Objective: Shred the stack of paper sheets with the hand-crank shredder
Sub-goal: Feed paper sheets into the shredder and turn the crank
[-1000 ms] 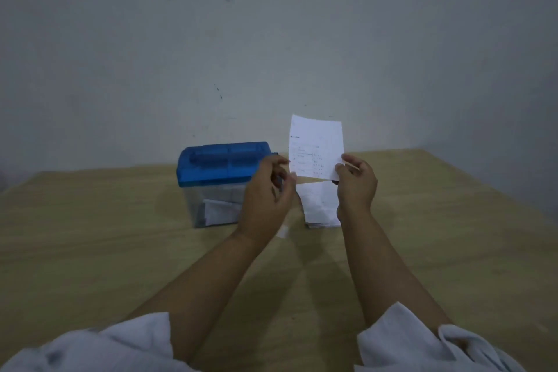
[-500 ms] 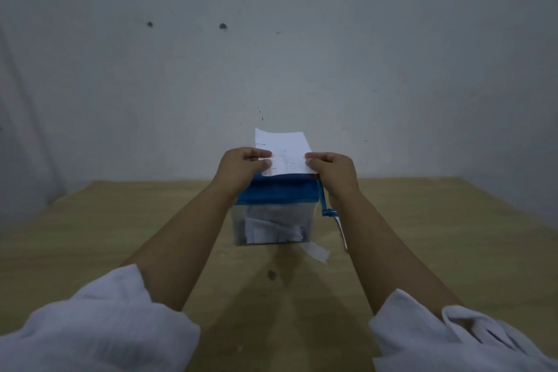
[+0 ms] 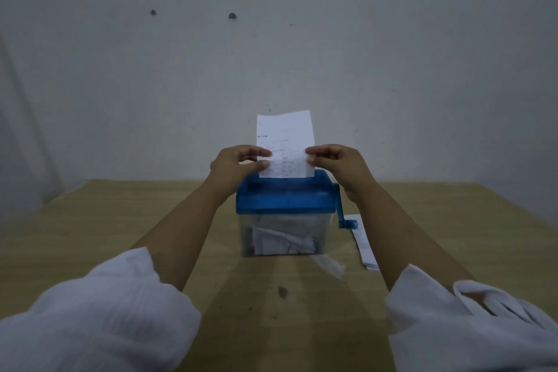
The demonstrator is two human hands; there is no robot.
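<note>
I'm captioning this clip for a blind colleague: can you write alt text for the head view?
The left hand and right hand pinch a printed sheet upright by its side edges, its bottom edge at the top of a blue-lidded shredder on a wooden table. The crank hangs down at its right, near a stack of sheets.

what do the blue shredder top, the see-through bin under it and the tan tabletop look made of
Blue shredder top: looks like moulded plastic, smooth with a dull sheen.
See-through bin: clear plastic, probably; paper scraps show through its walls.
Tan tabletop: wood or wood-look laminate, matt; faint grain streaks, but the picture cannot settle which.
</note>
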